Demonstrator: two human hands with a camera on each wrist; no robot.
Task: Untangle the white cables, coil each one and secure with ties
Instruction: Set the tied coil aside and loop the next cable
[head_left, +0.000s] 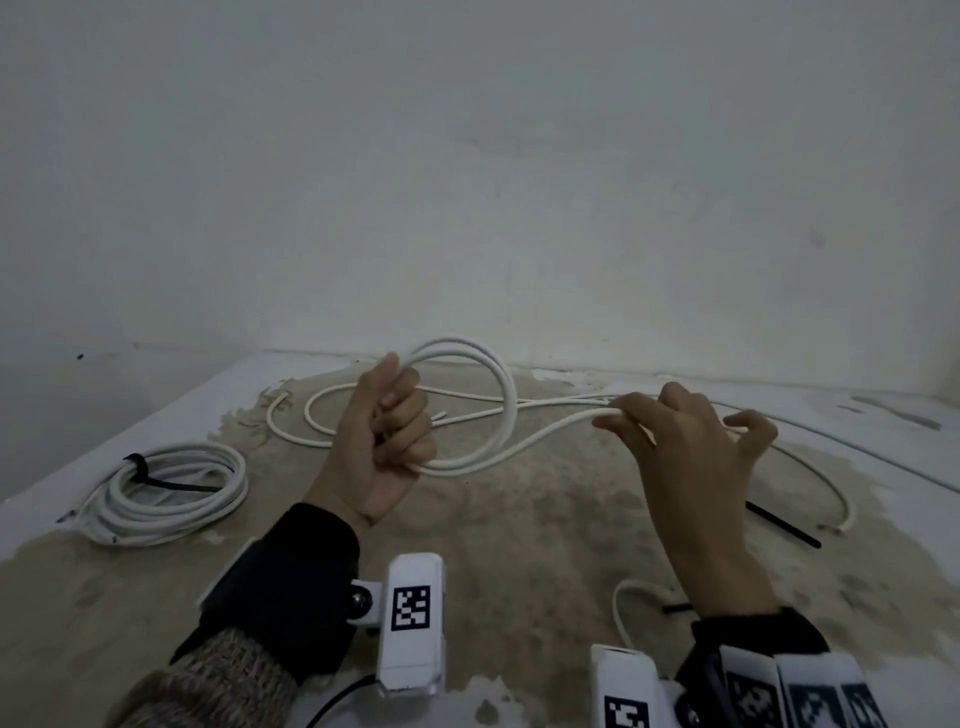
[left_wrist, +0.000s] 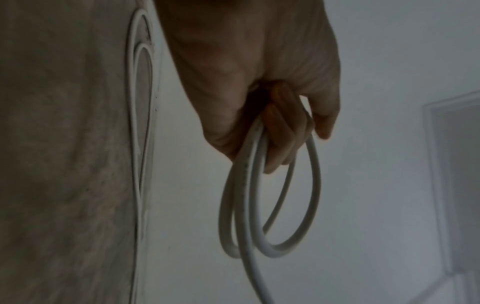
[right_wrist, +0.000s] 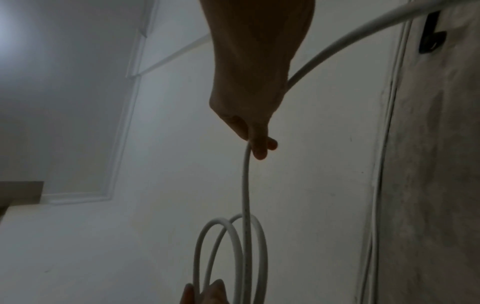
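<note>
My left hand is raised above the table with its fingers curled round a few loops of white cable; the left wrist view shows those loops hanging from the fist. The same cable runs rightward to my right hand, which pinches it between thumb and fingertips. In the right wrist view the cable leaves the pinching fingers and drops to the loops. A finished white coil bound with a black tie lies at the left.
More loose white cable lies on the worn beige table top behind my left hand, and another strand curves off to the right. Black ties lie near my right wrist. A pale wall stands close behind.
</note>
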